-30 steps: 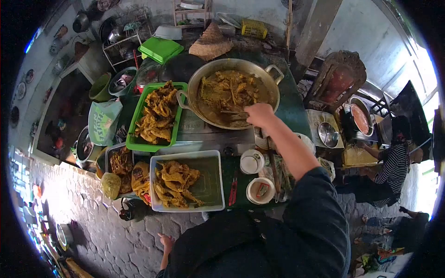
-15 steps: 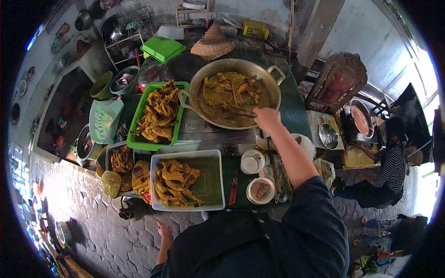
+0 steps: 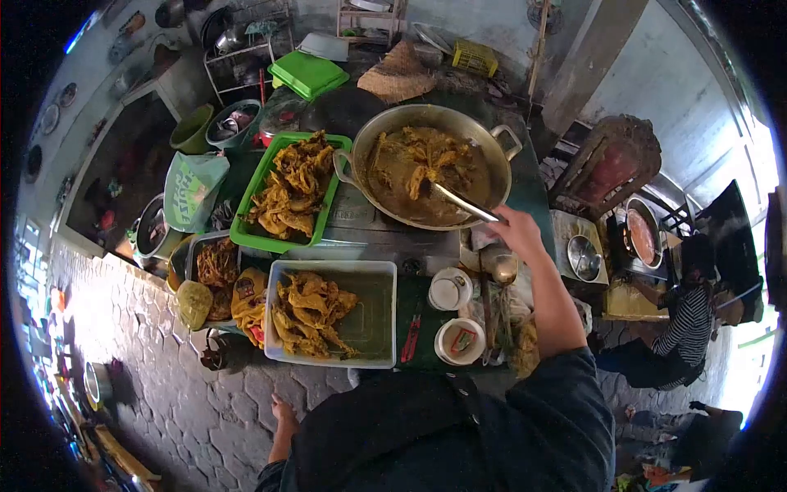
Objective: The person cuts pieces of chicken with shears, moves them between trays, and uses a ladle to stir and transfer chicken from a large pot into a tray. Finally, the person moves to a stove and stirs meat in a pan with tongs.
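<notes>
My right hand point(image 3: 519, 235) is closed around metal tongs point(image 3: 467, 202) at the right side of a wide two-handled pan point(image 3: 497, 156). The tongs' tips are at a piece of chicken point(image 3: 419, 180) in the brown, spiced liquid; whether they pinch it is hard to tell. More coated chicken lies behind it in the pan. My left hand point(image 3: 283, 408) hangs low beside my body, holding nothing, its fingers loosely apart. A green tray point(image 3: 275, 242) piled with chicken stands left of the pan. Nearer me, a clear plastic container point(image 3: 392, 320) has chicken in its left half.
Two white tubs point(image 3: 450, 289), red-handled scissors point(image 3: 411, 338) and a ladle point(image 3: 500, 269) lie near the table's front. A green lid point(image 3: 310, 75) and a woven cone point(image 3: 398, 75) stand behind. At right, a person in a striped top point(image 3: 684, 328) sits by a stove pan point(image 3: 643, 234).
My right hand has turned and drawn back toward the pan's right rim, so the tongs now slant toward the pan's middle. The chicken has shifted in the liquid. My view has swung slightly.
</notes>
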`<state>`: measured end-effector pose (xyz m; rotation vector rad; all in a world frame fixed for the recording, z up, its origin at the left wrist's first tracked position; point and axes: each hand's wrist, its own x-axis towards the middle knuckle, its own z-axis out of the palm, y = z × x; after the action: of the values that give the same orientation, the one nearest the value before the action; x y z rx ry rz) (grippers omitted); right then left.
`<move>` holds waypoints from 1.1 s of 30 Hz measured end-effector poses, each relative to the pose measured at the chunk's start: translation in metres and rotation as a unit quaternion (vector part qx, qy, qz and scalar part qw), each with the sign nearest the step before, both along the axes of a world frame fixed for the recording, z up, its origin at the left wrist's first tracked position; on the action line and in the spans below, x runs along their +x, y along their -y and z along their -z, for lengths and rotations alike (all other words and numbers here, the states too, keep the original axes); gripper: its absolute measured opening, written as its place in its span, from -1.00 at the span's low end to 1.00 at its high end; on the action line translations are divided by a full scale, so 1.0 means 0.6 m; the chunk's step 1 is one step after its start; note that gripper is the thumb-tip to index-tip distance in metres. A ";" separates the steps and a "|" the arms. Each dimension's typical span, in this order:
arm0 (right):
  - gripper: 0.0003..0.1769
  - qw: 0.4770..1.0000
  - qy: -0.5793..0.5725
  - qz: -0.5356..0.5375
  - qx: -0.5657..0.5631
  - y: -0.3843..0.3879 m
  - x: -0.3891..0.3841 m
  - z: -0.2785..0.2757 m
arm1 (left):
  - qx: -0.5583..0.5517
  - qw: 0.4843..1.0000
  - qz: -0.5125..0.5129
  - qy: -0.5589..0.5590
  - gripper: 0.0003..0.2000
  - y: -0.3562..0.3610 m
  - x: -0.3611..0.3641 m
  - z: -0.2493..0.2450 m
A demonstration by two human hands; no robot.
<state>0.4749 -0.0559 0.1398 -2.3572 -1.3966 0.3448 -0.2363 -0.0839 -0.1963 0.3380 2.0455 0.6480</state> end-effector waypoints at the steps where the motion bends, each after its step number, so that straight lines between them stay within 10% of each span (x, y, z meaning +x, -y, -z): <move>1: -0.59 1.000 0.003 -0.004 -0.001 0.004 0.007 0.007 | 0.002 1.000 -0.001 -0.007 -0.39 0.007 0.000 0.010; 6: -0.64 0.864 -0.480 0.154 -0.001 0.016 -0.002 0.005 | -0.061 0.998 0.006 -0.016 -0.42 -0.015 0.007 -0.017; 17: -0.72 0.760 -0.619 0.181 -0.077 -0.023 0.001 0.025 | 0.048 0.998 0.002 -0.037 -0.46 -0.035 0.047 0.005; 20: -0.66 0.865 -0.460 0.163 -0.116 -0.030 -0.007 -0.038 | 0.136 0.985 0.008 -0.101 -0.46 -0.031 0.005 0.103; 23: -0.58 0.995 -0.034 0.027 -0.092 -0.024 0.004 -0.055 | 0.037 0.998 -0.017 -0.050 -0.45 -0.022 0.030 0.026; 26: -0.57 0.969 0.196 -0.050 -0.143 -0.024 -0.046 -0.103 | 0.065 0.994 -0.012 -0.091 -0.44 -0.009 0.040 0.003; 33: -0.60 0.921 0.308 -0.193 -0.139 -0.035 -0.043 -0.078 | 0.032 0.992 0.033 -0.121 -0.40 0.006 0.003 0.047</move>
<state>0.4492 -0.0347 0.1864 -2.5196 -2.2492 -0.1342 -0.2343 -0.0874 -0.2244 0.5417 2.2361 0.6587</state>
